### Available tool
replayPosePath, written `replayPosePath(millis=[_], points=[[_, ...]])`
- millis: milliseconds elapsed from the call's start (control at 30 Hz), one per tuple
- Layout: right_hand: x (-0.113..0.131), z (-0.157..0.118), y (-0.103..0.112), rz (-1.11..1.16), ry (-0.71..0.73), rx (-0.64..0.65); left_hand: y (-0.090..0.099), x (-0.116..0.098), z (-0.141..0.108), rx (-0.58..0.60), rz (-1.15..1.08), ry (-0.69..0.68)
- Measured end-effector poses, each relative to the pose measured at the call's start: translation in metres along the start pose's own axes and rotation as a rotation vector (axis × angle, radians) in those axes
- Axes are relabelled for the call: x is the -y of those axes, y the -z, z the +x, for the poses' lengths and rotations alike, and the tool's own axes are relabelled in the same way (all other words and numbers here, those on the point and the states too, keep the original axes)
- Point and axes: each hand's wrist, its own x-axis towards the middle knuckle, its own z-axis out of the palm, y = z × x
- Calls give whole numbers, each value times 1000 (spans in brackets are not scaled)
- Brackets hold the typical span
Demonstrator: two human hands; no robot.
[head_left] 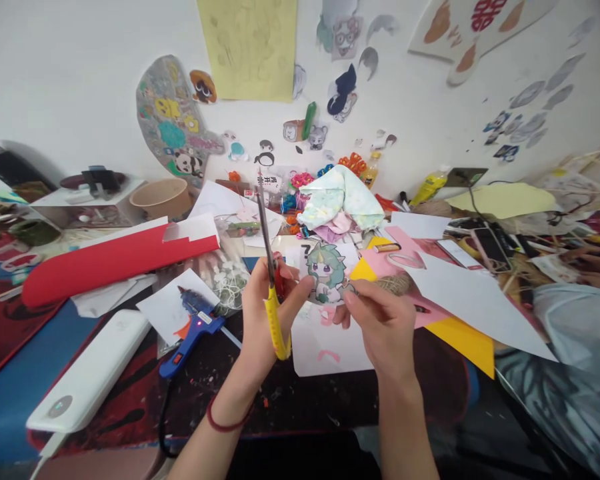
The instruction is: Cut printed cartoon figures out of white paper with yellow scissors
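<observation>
Between my hands is a paper cutout of a green-haired cartoon unicorn figure. The thumb of my left hand presses on its left edge. That same hand also carries a pair of scissors with yellow and red handles, blades pointing up and away. My right hand is closed, pinching the cutout's lower right edge between thumb and fingers. Below the cutout, a white sheet with pink marks or scraps lies on the dark table.
A blue glue gun rests on white paper at left, near a white power bank. A red cut shape lies behind. Pink, yellow and white sheets spread at right, beside another person's sleeve. Folded cloth sits at the back.
</observation>
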Motion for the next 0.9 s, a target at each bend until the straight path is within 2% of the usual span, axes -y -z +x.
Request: replayPosePath(millis=[200, 400, 700, 800, 900], points=[[1, 1, -5, 27, -20, -2, 6, 0, 5, 14, 4, -39], [-9, 0, -12, 52, 52, -70, 13, 6, 4, 40, 3, -40], [-18, 8, -16, 28, -35, -142, 24, 11, 5, 69, 127, -107], [-19, 15, -14, 42, -59, -133, 25, 11, 7, 57, 160, -113], [-22, 16, -9, 86, -86, -66, 23, 11, 9, 20, 140, -128]])
